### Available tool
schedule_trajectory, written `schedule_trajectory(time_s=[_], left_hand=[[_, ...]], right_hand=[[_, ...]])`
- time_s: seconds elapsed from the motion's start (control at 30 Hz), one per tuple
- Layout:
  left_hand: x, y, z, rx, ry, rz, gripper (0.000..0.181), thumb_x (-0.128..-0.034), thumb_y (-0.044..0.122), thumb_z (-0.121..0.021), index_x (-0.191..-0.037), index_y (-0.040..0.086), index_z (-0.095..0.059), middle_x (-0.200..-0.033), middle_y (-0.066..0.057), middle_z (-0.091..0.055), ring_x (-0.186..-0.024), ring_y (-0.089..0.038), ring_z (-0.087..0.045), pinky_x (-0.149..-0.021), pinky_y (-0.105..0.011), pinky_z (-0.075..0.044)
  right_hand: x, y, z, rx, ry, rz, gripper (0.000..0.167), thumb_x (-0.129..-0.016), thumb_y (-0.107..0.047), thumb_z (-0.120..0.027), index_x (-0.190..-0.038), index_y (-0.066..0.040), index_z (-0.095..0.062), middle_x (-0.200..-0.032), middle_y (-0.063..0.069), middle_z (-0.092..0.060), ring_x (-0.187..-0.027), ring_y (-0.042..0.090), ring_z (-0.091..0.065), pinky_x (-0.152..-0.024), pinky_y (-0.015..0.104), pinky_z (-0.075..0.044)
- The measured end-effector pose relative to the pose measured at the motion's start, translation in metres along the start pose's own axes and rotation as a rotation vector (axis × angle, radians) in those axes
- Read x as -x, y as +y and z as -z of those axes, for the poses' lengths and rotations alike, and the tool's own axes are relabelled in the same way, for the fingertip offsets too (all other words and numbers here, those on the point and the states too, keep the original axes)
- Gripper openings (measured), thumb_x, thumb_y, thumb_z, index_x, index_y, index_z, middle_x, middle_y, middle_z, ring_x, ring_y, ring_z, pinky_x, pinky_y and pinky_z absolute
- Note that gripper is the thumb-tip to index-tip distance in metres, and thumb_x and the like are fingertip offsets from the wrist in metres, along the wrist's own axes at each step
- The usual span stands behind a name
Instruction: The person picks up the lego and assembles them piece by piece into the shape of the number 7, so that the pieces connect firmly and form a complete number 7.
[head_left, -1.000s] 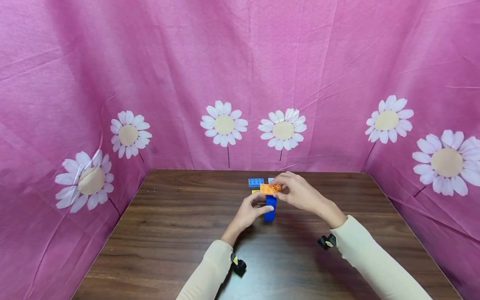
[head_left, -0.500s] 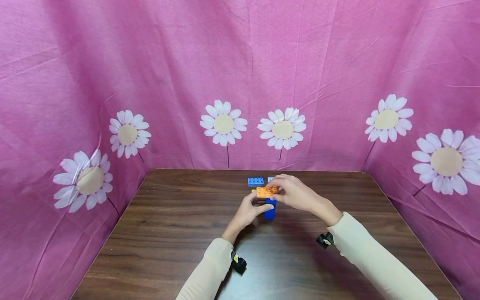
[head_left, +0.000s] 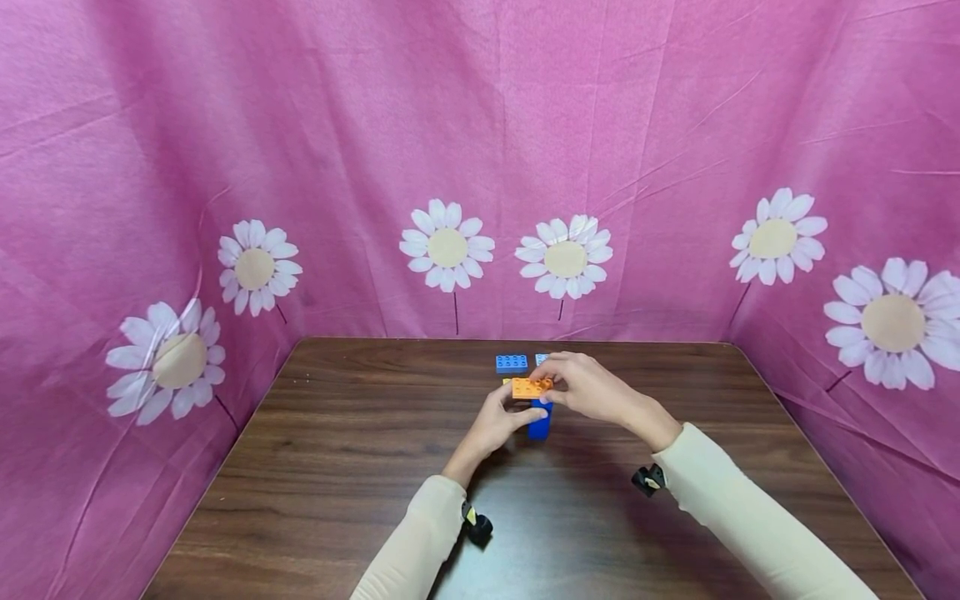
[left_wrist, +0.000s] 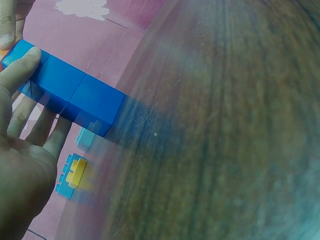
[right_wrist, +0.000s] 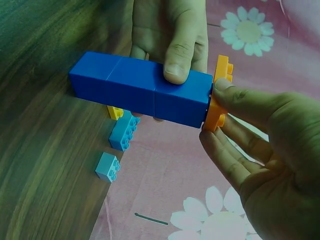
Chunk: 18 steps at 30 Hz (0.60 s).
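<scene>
A tower of three dark blue toy bricks [right_wrist: 132,82] stands upright on the table. My left hand [head_left: 491,427] grips it near the top, thumb on the near side and fingers around the back. Across the tower's top lies a flat orange brick [head_left: 522,388] with studs up. My right hand [head_left: 592,390] pinches that orange brick between thumb and fingers. In the right wrist view its underside meets the top blue brick, with a thin dark line between them; whether it is fully seated I cannot tell.
Behind the tower sit a medium blue brick [head_left: 512,363], a pale blue brick [right_wrist: 107,167] and a small yellow brick [left_wrist: 76,173], partly hidden by the hands in the head view. A pink flowered cloth [head_left: 480,125] hangs around the wooden table [head_left: 337,483].
My right hand has moved slightly left and down, bringing the orange brick lower onto the blue tower. The left hand keeps its hold on the tower.
</scene>
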<state>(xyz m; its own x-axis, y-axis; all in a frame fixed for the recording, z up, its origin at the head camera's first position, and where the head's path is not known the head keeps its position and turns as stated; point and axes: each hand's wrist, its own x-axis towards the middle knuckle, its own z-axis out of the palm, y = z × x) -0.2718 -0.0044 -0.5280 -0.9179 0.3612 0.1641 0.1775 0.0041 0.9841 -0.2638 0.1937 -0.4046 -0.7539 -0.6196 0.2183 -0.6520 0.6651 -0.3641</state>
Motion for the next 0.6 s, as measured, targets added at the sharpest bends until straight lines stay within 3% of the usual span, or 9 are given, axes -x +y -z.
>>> schedule_trajectory(time_s=[0.33,0.47,0.6], left_hand=[[-0.0001,0.0005,0.0000,0.011,0.004,0.004,0.048,-0.0965,0.013,-0.081,-0.141,0.005,-0.064,-0.137,-0.016,-0.069,-0.121,-0.033,-0.070,-0.106,-0.039,-0.058],[0.0001,0.0004,-0.0008,0.010,0.007,0.012,0.048,-0.0971,0.015,-0.080,-0.141,0.006,-0.064,-0.138,-0.015,-0.069,-0.123,-0.031,-0.070,-0.108,-0.040,-0.057],[-0.0003,-0.0009,-0.0004,0.011,0.010,0.009,0.047,-0.0975,0.015,-0.080,-0.141,0.007,-0.064,-0.138,-0.014,-0.069,-0.123,-0.030,-0.070,-0.108,-0.041,-0.057]], right_hand=[[0.0004,-0.0017,-0.0007,0.002,0.016,0.007,0.025,-0.092,-0.008,-0.083,-0.117,-0.007,-0.080,-0.112,0.005,-0.079,-0.092,0.018,-0.073,-0.077,0.032,-0.063],[0.0022,-0.0023,-0.0012,-0.009,0.034,-0.001,0.026,-0.091,-0.008,-0.084,-0.117,-0.007,-0.080,-0.114,0.006,-0.079,-0.094,0.020,-0.074,-0.078,0.037,-0.065],[0.0028,-0.0023,-0.0031,-0.005,0.045,-0.002,0.027,-0.091,-0.007,-0.084,-0.118,-0.007,-0.080,-0.115,0.007,-0.079,-0.093,0.017,-0.074,-0.077,0.031,-0.064]])
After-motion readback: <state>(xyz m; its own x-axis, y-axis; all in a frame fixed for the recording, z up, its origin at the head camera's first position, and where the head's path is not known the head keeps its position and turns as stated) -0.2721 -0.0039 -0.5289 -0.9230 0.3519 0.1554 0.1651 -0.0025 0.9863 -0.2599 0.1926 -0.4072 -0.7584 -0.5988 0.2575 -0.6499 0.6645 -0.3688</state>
